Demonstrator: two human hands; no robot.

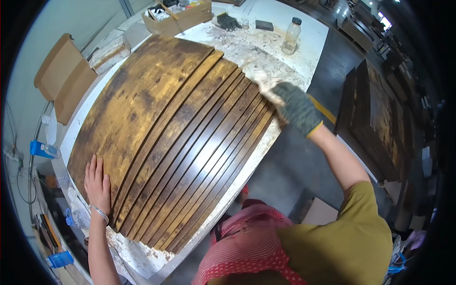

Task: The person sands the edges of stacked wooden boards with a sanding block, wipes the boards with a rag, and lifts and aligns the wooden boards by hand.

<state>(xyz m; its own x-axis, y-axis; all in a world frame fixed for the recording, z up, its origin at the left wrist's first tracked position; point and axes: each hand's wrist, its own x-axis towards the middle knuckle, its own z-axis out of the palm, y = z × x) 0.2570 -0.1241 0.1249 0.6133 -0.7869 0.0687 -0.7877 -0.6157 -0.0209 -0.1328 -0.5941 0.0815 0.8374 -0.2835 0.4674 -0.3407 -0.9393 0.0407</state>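
A stack of brown wood-grain boards (147, 80) lies fanned in overlapping steps, each lower board showing a strip toward me. My left hand (98, 183), bare and with a bracelet at the wrist, rests flat with fingers stretched on the top board's left end. At the far right end of the stack, my right hand (297, 108) wears a dark grey-green knit glove with a yellow cuff. Its fingers are bent around a pale, cloth-like wad (267, 86) against the board ends. Motion blurs the wad, and the glove hides part of it.
The white worktable (311, 45) is smeared with brown residue. Toward its back are a glass jar (291, 36), a dark block (264, 25), a dark glove (228, 21) and a cardboard box (183, 19). An open carton (64, 78) stands left; stacked boards (375, 118) stand right.
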